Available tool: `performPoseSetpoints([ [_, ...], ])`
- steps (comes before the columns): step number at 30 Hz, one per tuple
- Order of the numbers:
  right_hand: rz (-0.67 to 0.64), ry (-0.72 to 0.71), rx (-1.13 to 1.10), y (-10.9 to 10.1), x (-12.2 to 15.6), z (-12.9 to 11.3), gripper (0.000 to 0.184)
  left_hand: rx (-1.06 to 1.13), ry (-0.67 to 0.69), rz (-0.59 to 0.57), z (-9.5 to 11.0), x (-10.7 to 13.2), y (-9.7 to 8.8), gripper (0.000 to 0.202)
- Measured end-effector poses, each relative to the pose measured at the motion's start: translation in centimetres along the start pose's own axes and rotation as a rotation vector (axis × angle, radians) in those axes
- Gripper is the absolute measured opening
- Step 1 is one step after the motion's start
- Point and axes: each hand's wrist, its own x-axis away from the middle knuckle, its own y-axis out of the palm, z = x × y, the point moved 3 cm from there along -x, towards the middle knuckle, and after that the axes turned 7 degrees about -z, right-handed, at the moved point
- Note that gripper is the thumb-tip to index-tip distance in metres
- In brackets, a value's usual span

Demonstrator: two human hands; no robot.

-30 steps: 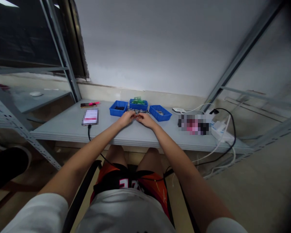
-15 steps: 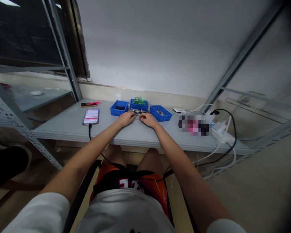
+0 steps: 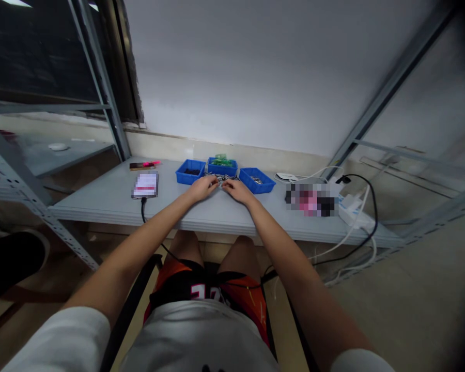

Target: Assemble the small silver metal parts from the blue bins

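A person's two bare hands meet over a grey table point(image 3: 225, 217), seen from above. The left hand point(image 3: 204, 188) and the right hand point(image 3: 236, 189) lie near each other, a narrow gap between them, with the fingertips turned inward. The fingers of both are curled; whether they pinch a small piece or are loose, I cannot tell.

Just beyond the fingertips, on the tabletop, is a pile of shiny metal pieces point(image 3: 228, 177). The pile's long axis runs left to right, roughly along the wall point(image 3: 232, 77); the pieces are too small to tell which way each one points.

Three blue bins surround the pile. The left bin point(image 3: 186, 179) holds dark pieces. The back bin point(image 3: 222, 169), its long side running along the wall, holds green items point(image 3: 220, 160). The right bin point(image 3: 265, 187) sits askew, its long axis slanting from far left to near right, with some metal pieces inside. Farther left, a phone point(image 3: 146, 186) lies with its cable end toward the person.
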Motion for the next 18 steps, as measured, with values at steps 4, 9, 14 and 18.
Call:
performPoseSetpoints([
  [4, 0.006, -0.065, -0.031, 0.22, -0.09, -0.42, 0.021, 0.047, 0.051, 0.03, 0.2, -0.22, -0.08, 0.025],
  [9, -0.002, -0.057, -0.072, 0.66, -0.48, 0.13, 0.02, 0.027, 0.103, -0.014, 0.42, -0.13, 0.12, 0.023],
  [14, -0.01, 0.014, -0.165, 0.39, -0.45, 0.03, 0.025, 0.013, -0.029, -0.001, -0.1, 0.01, 0.21, 0.022],
  [18, -0.02, -0.009, -0.223, 0.25, -0.26, -0.72, 0.03, -0.023, -0.083, -0.068, -0.56, 0.13, 0.67, 0.019],
])
